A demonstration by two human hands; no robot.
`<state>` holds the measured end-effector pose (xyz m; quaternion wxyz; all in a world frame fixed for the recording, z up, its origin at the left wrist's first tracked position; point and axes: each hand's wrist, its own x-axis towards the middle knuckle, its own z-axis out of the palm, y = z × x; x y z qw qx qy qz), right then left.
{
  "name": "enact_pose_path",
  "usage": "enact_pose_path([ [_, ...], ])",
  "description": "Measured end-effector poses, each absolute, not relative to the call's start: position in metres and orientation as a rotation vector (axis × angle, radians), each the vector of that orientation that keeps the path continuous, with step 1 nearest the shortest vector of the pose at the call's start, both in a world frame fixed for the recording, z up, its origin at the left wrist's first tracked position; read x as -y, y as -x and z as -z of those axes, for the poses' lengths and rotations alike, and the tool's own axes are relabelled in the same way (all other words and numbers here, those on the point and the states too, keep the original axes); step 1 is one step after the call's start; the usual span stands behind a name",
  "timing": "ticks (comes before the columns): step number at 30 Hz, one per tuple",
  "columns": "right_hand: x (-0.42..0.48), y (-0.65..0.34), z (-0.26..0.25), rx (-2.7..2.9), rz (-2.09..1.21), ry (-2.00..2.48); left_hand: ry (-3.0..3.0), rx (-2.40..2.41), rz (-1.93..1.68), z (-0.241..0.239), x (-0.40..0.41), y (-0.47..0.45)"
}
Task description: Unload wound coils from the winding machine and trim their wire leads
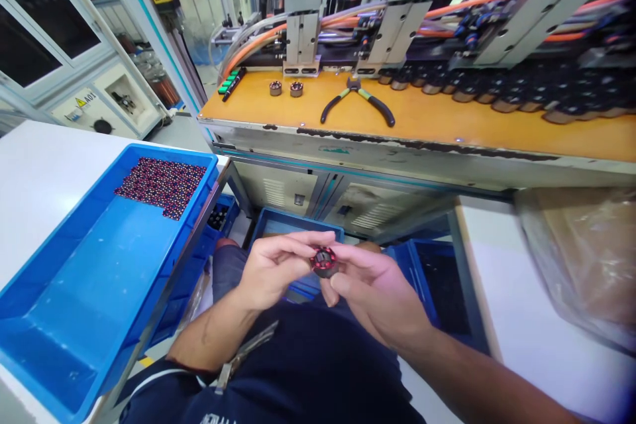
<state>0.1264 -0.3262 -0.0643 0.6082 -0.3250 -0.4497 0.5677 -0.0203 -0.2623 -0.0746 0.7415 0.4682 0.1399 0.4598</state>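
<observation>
Close above my lap, both hands meet at a small round motor stator (324,262) with a dark ring and red windings around its open centre. My left hand (275,265) pinches its left side between thumb and fingertips. On the other side, my right hand (375,285) grips the stator with thumb and forefinger, its remaining fingers curled below. The stator is tilted so that its wound face points up toward me. Parts of its rim are covered by my fingertips.
A blue bin (89,265) at left holds packed stators (161,184) at its far end. On the orange bench (238,103) lie pliers (358,103), two loose stators (285,88) and a green-black item (231,84). Black-topped parts (467,88) line its right; a plastic-wrapped box (586,258) sits right.
</observation>
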Motion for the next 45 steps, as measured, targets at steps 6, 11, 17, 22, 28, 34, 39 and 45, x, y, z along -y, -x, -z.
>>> enact_pose_path([
  [6, 0.327, -0.146, 0.052, 1.628, 0.0, 1.085, -1.06, -0.918, -1.144, 0.092, 0.251, 0.021],
  [11, 0.322, -0.157, 0.061, 1.773, 0.542, 1.055, -1.762, -0.767, -1.223, 0.069, 0.279, 0.029],
  [17, 0.327, -0.155, 0.073, 1.848, 0.54, 0.944, -1.853, -0.617, -1.173, 0.048, 0.285, 0.023],
  [22, 0.338, -0.155, 0.061, 1.893, 0.051, 1.064, -1.928, -0.595, -1.197, 0.054, 0.279, 0.026],
  [28, 0.342, -0.156, 0.049, 1.728, -0.312, 1.069, -2.036, -0.561, -1.183, 0.053, 0.276, 0.03],
  [34, 0.342, -0.167, 0.034, 1.736, -0.214, 1.132, -1.717, -0.619, -1.087, 0.056, 0.277, 0.033],
  [39, 0.343, -0.17, 0.029, 1.669, -0.145, 1.196, -1.375, -0.621, -0.964, 0.054, 0.279, 0.03],
  [45, 0.335, -0.168, 0.045, 1.542, -0.229, 1.17, -1.486, -0.627, -1.026, 0.052, 0.28, 0.028],
])
